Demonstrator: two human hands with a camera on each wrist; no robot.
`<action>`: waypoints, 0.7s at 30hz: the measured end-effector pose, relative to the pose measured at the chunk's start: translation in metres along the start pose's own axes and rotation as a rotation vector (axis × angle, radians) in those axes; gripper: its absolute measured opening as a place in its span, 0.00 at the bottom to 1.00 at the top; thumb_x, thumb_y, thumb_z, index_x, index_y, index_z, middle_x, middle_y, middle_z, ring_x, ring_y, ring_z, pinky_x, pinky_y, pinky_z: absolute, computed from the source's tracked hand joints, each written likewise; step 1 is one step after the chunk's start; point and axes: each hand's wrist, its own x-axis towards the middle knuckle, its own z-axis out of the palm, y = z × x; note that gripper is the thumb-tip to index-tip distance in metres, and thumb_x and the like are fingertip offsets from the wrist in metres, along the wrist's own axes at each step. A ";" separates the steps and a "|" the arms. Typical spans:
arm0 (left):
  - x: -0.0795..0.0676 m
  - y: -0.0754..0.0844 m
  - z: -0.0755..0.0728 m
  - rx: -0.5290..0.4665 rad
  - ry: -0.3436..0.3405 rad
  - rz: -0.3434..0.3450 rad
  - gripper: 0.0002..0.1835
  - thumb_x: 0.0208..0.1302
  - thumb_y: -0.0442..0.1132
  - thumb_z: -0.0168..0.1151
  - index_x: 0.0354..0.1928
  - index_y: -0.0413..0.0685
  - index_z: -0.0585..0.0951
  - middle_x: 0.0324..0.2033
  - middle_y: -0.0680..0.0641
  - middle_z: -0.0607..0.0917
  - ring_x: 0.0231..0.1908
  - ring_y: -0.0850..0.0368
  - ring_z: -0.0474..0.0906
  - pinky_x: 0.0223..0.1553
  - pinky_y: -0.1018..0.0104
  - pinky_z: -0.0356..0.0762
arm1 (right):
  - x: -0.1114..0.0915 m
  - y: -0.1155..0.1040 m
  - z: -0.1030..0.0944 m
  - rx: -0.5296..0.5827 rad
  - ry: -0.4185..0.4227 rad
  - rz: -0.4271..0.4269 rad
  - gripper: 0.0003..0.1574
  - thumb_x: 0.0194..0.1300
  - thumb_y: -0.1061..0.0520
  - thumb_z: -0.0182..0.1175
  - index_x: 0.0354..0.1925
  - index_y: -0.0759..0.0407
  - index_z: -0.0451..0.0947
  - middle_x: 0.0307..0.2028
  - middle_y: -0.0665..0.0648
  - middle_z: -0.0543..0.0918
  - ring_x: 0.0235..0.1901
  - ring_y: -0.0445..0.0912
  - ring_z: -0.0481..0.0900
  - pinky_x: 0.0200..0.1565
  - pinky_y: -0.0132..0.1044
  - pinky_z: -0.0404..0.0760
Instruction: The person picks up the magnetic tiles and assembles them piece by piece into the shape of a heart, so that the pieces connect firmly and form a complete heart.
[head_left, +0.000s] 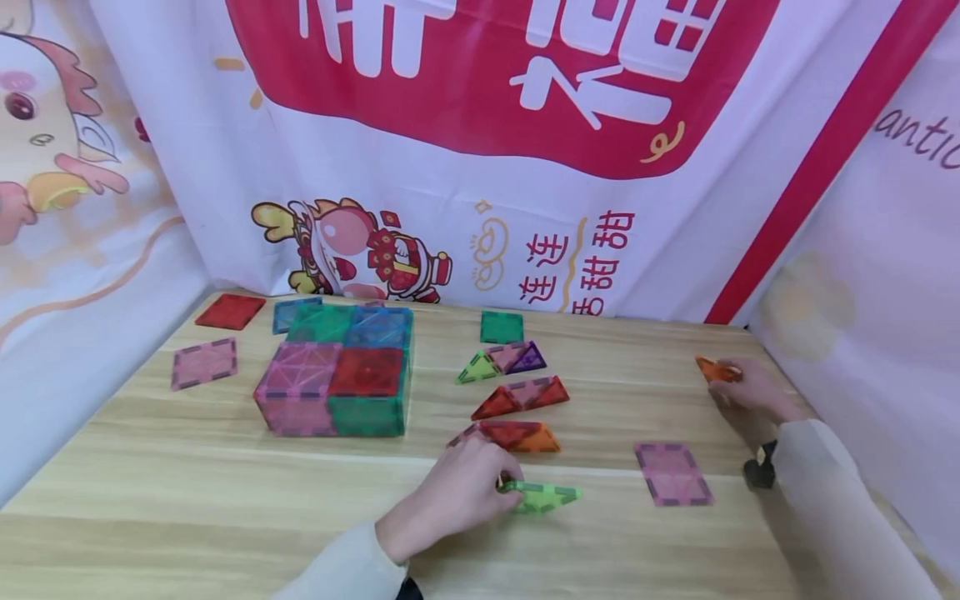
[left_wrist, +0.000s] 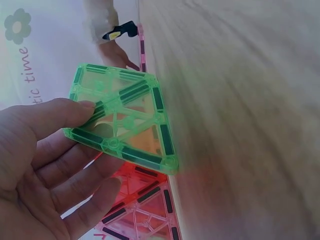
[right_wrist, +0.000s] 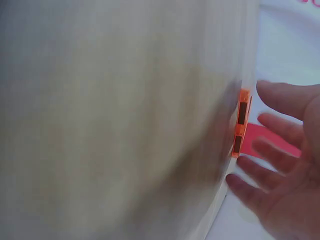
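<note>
My left hand (head_left: 465, 483) pinches a light-green translucent magnetic tile piece (head_left: 547, 497) above the table, thumb on its face. In the left wrist view this green piece (left_wrist: 125, 117) looks like a slant-sided shape with dark magnets along its edges. At the right, my right hand (head_left: 757, 387) is beside an orange magnetic tile (head_left: 712, 368) lying on the table. The right wrist view has the fingers spread and relaxed around the orange tile (right_wrist: 241, 122), without gripping it. Just beyond the left hand lies a row of red and orange triangle tiles (head_left: 517, 435), partly hidden by it.
A box of pink, red, green and blue tiles (head_left: 330, 392) stands left of centre. Further rows of triangles (head_left: 521, 396) and a green square tile (head_left: 501, 327) lie behind the left hand. A pink rectangle (head_left: 673, 473) lies between the hands. Printed cloth (head_left: 420, 183) hangs behind.
</note>
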 end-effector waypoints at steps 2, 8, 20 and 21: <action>0.000 0.000 -0.001 0.004 -0.005 0.003 0.02 0.53 0.41 0.70 0.29 0.56 0.88 0.22 0.64 0.83 0.19 0.71 0.68 0.29 0.74 0.67 | 0.005 0.001 -0.003 -0.046 -0.038 0.035 0.38 0.65 0.55 0.59 0.59 0.84 0.59 0.47 0.81 0.71 0.39 0.62 0.71 0.41 0.47 0.71; -0.002 0.000 -0.002 0.034 0.012 0.019 0.01 0.52 0.41 0.70 0.28 0.56 0.87 0.21 0.64 0.82 0.20 0.71 0.68 0.27 0.74 0.66 | 0.009 -0.006 -0.003 -0.044 -0.084 0.083 0.46 0.58 0.50 0.66 0.60 0.82 0.60 0.48 0.80 0.72 0.39 0.60 0.70 0.39 0.42 0.70; -0.004 -0.006 -0.006 0.019 0.000 -0.050 0.04 0.54 0.40 0.70 0.32 0.53 0.86 0.28 0.59 0.84 0.30 0.68 0.74 0.33 0.71 0.74 | -0.011 -0.025 0.003 0.117 0.178 -0.006 0.21 0.64 0.60 0.60 0.48 0.77 0.74 0.37 0.71 0.80 0.31 0.36 0.72 0.29 0.30 0.74; -0.005 -0.007 -0.006 0.017 0.000 -0.060 0.04 0.54 0.40 0.70 0.32 0.53 0.86 0.28 0.58 0.84 0.30 0.67 0.74 0.32 0.71 0.74 | -0.015 -0.030 0.003 0.140 0.205 -0.015 0.19 0.64 0.61 0.59 0.47 0.77 0.74 0.36 0.71 0.80 0.30 0.33 0.71 0.29 0.28 0.74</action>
